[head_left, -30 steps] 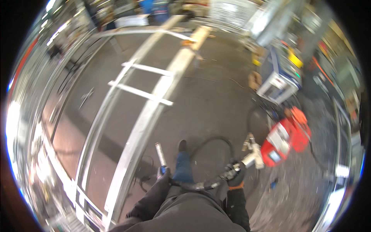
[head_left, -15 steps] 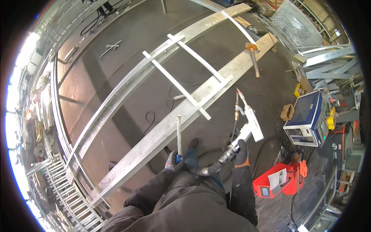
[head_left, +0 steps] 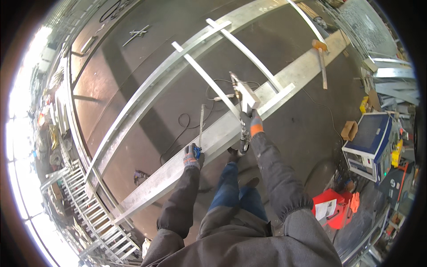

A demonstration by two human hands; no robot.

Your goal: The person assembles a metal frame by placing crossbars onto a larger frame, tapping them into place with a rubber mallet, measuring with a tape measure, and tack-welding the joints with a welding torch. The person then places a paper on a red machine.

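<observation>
My left hand (head_left: 192, 161), in a grey glove, is closed around a blue tape measure (head_left: 197, 152) beside the near straight metal beam. Its stiff blade (head_left: 202, 124) sticks out away from me. My right hand (head_left: 251, 122), gloved with an orange cuff, grips a white welding gun (head_left: 250, 99) by its handle. The gun is over the straight beam (head_left: 222, 133), its thin nozzle pointing far left. Two pale crossbars, one on the left (head_left: 204, 75) and one on the right (head_left: 253, 55), span from this beam to the curved beam (head_left: 133, 118).
An orange-headed mallet (head_left: 319, 45) lies at the straight beam's far right end. At the right stand a blue-and-white machine (head_left: 371, 138) and a red case (head_left: 332, 209). A thin cable (head_left: 187, 119) loops between the beams. A ladder-like rack of bars (head_left: 95, 213) sits at lower left.
My right hand has swung the welding gun forward and left, from beside the straight beam to over it. My left hand has reached forward with the tape measure. The view has shifted.
</observation>
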